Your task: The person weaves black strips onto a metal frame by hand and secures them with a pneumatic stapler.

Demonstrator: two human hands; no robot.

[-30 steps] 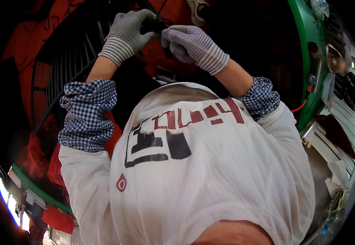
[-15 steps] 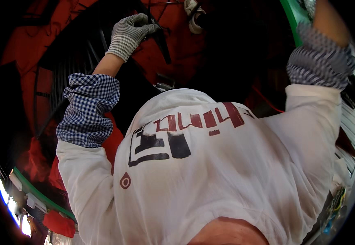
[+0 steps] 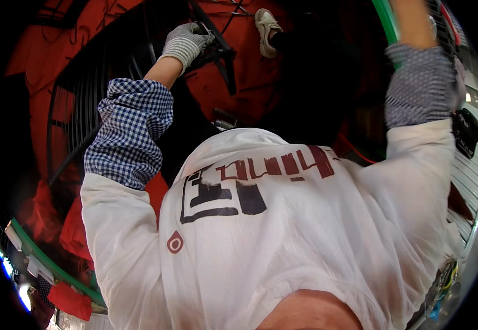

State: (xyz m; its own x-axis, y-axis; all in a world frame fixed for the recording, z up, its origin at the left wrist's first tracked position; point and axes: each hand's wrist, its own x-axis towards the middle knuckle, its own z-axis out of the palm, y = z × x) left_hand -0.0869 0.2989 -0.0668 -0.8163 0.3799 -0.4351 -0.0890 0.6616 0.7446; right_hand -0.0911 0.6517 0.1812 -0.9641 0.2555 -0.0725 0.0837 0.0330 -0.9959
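My left hand [image 3: 186, 45], in a striped grey-white knit glove, is at the upper left. Its fingers are closed on a dark angular black part [image 3: 223, 54] made of slim bars; I cannot tell its exact kind. Beneath and left of that hand lies a large black slatted frame [image 3: 76, 110], with thin parallel bars. My right arm reaches up past the top right edge, so only the bare forearm [image 3: 413, 25] and a checked sleeve cover [image 3: 420, 85] show. The right hand itself is outside the picture.
Red sheeting [image 3: 203, 91] covers the ground, with thin dark pieces scattered on it. A light shoe [image 3: 267, 33] stands at the top. Green curved edging [image 3: 384, 19] runs at the upper right and again at lower left. A black pouch-like item [image 3: 465, 132] lies at right.
My left hand has shifted right and slightly down, the black part turning with it and showing more of its bars. My right forearm has moved a little left and up.
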